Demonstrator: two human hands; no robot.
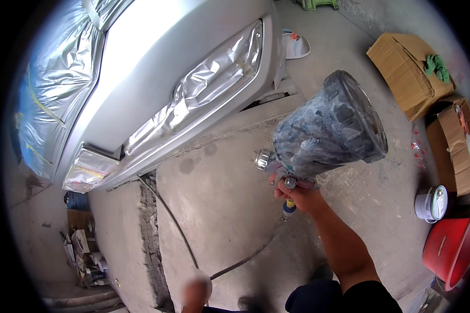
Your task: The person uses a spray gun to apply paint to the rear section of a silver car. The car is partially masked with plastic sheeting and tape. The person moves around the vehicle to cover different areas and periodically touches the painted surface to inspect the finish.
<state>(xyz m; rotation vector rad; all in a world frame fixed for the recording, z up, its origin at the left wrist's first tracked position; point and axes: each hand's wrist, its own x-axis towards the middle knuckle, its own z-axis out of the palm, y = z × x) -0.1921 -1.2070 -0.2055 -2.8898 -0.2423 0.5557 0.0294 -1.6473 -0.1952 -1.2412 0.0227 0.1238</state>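
Note:
My right hand (292, 190) grips a metal spray gun (266, 159) topped by a large paint-smeared grey cup (326, 125). A hose (245, 258) hangs from the gun's lower fitting and loops toward my left hand (196, 292), which is low at the centre and too blurred to show its fingers. Ahead and left stands a silver vehicle body (156, 47) with a crinkled foil masking strip (198, 83) along its lower part and foil-and-plastic sheeting (57, 78) on its left side.
At the right are cardboard boxes (402, 73) with a green glove, a white pail (428, 206) and a red bucket (441, 250). Assorted items (81, 245) lie at the lower left. A rough groove (149, 245) runs in the concrete floor. A green plastic object (318, 4) sits at the top.

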